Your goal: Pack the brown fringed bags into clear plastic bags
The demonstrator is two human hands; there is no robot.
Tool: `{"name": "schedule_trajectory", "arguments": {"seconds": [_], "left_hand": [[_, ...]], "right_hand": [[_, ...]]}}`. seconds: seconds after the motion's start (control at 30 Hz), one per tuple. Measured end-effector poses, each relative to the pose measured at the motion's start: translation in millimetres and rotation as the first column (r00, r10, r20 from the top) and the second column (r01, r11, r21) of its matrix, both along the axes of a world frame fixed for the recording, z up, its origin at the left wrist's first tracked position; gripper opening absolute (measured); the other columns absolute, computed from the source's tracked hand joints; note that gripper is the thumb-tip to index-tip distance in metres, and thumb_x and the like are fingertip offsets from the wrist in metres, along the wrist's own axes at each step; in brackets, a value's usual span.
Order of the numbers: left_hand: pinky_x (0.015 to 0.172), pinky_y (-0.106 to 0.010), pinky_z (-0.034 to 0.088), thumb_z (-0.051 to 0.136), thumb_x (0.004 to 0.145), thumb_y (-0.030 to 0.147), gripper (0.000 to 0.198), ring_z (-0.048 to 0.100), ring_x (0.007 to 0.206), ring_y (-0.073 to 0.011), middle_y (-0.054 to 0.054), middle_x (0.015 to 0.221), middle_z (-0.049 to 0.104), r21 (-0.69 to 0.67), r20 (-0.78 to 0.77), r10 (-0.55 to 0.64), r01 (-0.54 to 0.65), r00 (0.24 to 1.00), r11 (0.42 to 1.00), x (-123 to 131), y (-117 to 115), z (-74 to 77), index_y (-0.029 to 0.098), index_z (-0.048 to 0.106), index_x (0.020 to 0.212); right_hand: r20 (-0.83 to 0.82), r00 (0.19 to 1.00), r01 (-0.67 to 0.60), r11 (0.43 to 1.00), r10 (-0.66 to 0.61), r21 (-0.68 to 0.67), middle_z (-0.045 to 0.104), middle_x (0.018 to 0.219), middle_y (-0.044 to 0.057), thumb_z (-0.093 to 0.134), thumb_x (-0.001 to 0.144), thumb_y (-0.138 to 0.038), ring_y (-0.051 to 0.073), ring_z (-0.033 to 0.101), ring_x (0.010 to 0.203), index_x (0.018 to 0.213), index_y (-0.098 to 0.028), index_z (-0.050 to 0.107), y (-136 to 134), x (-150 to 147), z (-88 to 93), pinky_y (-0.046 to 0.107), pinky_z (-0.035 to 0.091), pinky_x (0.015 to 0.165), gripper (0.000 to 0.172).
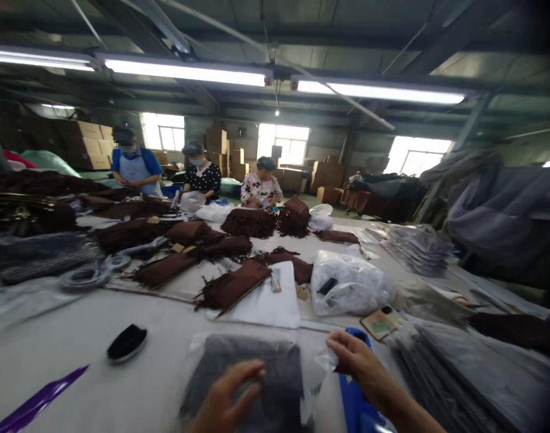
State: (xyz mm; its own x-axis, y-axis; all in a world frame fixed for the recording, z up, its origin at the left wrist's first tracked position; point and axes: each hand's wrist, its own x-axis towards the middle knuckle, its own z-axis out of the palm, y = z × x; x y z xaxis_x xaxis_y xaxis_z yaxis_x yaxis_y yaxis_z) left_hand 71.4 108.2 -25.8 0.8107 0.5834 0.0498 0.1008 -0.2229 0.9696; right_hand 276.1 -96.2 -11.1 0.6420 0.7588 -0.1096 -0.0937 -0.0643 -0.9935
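A folded dark grey item in a clear plastic bag (275,379) lies flat on the table right in front of me. My left hand (229,400) is over the bag's lower left part, thumb and forefinger apart, slightly blurred; whether it presses on the bag I cannot tell. My right hand (353,361) pinches a crumpled bit of clear plastic film (323,364) at the bag's right side. Whether that film belongs to the bag is unclear. Partly beneath my right hand and forearm stands a blue tool, perhaps a tape dispenser (352,403).
Brown fringed pieces (238,282) lie across the table's far half. A black brush-like pad (127,343) and purple plastic strip (44,400) are left. To the right are a phone (381,322), stacked bagged items (464,373) and a stuffed clear bag (349,282). Three people work opposite.
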Motion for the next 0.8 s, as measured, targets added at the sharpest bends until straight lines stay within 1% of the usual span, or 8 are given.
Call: {"name": "schedule_trajectory", "arguments": {"seconds": [0.07,0.17,0.23,0.37,0.53,0.67,0.73,0.8], "left_hand": [[0.092,-0.032,0.045,0.064,0.076,0.055,0.047,0.058,0.102,-0.0225,-0.004,0.109,0.066,-0.078,0.066,-0.371,0.376,0.926,0.923,14.0,-15.7,-3.1,0.025,0.064,0.113],[0.064,-0.023,0.043,0.068,0.071,0.055,0.046,0.056,0.07,-0.0149,-0.003,0.079,0.064,-0.333,0.055,-0.546,0.531,0.836,0.779,33.1,-42.1,-13.4,0.013,0.066,0.091],[0.055,-0.02,0.036,0.073,0.066,0.053,0.044,0.047,0.059,-0.0103,0.001,0.066,0.055,-0.417,0.063,-0.491,0.47,0.869,0.778,35.7,-56.4,-22.6,0.011,0.06,0.076],[0.053,-0.02,0.033,0.065,0.074,0.058,0.047,0.041,0.058,-0.0101,0.002,0.062,0.049,-0.286,0.054,-0.262,0.267,0.963,0.92,22.7,-68.3,-39.2,0.014,0.051,0.067],[0.062,-0.023,0.039,0.046,0.087,0.059,0.05,0.049,0.068,-0.0144,-0.004,0.072,0.056,-0.009,0.011,-0.207,0.207,0.978,0.978,8.7,-64.1,-42.9,0.013,0.06,0.072],[0.06,-0.025,0.043,0.045,0.083,0.067,0.057,0.054,0.064,-0.0166,-0.004,0.07,0.061,-0.179,0.011,-0.081,0.081,0.997,0.98,5.7,-40.0,-42.3,0.014,0.065,0.085],[0.065,-0.025,0.046,0.052,0.079,0.068,0.056,0.058,0.069,-0.0185,-0.004,0.072,0.064,-0.196,0.018,0.025,-0.021,1.0,0.98,3.8,-22.9,-46.3,0.016,0.067,0.091],[0.069,-0.026,0.048,0.059,0.072,0.068,0.056,0.06,0.072,-0.02,-0.003,0.072,0.065,-0.179,0.037,0.139,-0.13,0.99,0.975,1.3,-8.0,-54.2,0.018,0.068,0.096]], "right_hand": [[-0.033,0.994,-0.109,0.994,0.108,-0.008,0.054,0.061,-0.004,0.069,0.072,-0.05,0.009,0.049,0.057,0.078,-0.017,0.056,4.2,-22.3,-0.8,0.021,0.041,0.057,0.035],[0.035,0.992,-0.124,0.992,0.125,-0.027,0.055,0.062,-0.003,0.069,0.074,-0.047,0.009,0.048,0.059,0.079,-0.018,0.059,0.0,-42.3,-3.6,0.021,0.038,0.056,0.031],[0.038,0.999,-0.016,1.0,0.017,-0.019,0.06,0.071,-0.001,0.064,0.077,-0.053,0.013,0.053,0.066,0.091,-0.021,0.06,-7.4,-54.6,-11.2,0.023,0.042,0.061,0.035],[-0.12,0.983,0.143,0.988,-0.136,0.051,0.063,0.084,0.003,0.06,0.065,-0.073,0.02,0.059,0.076,0.112,-0.024,0.057,-14.5,-88.8,-44.2,0.032,0.049,0.07,0.068],[0.017,0.986,0.164,0.984,-0.163,-0.075,0.048,0.052,-0.003,0.07,0.065,-0.06,0.009,0.042,0.049,0.07,-0.019,0.064,-9.7,-105.6,-70.9,0.022,0.035,0.048,0.042],[-0.162,0.945,0.274,0.959,-0.283,-0.078,0.039,0.046,-0.008,0.071,0.065,-0.059,0.005,0.029,0.038,0.072,-0.02,0.06,-15.3,-67.8,-64.2,0.019,0.018,0.036,0.041],[-0.081,0.936,0.339,0.939,-0.343,-0.058,0.057,0.059,-0.004,0.068,0.068,-0.059,0.009,0.05,0.047,0.087,-0.022,0.06,-20.1,-34.0,-56.9,0.019,0.035,0.039,0.042],[0.133,0.909,0.403,0.915,-0.396,-0.032,0.068,0.092,0.003,0.058,0.076,-0.059,0.017,0.065,0.081,0.103,-0.022,0.057,-23.0,8.8,-49.1,0.026,0.053,0.066,0.045]]}}
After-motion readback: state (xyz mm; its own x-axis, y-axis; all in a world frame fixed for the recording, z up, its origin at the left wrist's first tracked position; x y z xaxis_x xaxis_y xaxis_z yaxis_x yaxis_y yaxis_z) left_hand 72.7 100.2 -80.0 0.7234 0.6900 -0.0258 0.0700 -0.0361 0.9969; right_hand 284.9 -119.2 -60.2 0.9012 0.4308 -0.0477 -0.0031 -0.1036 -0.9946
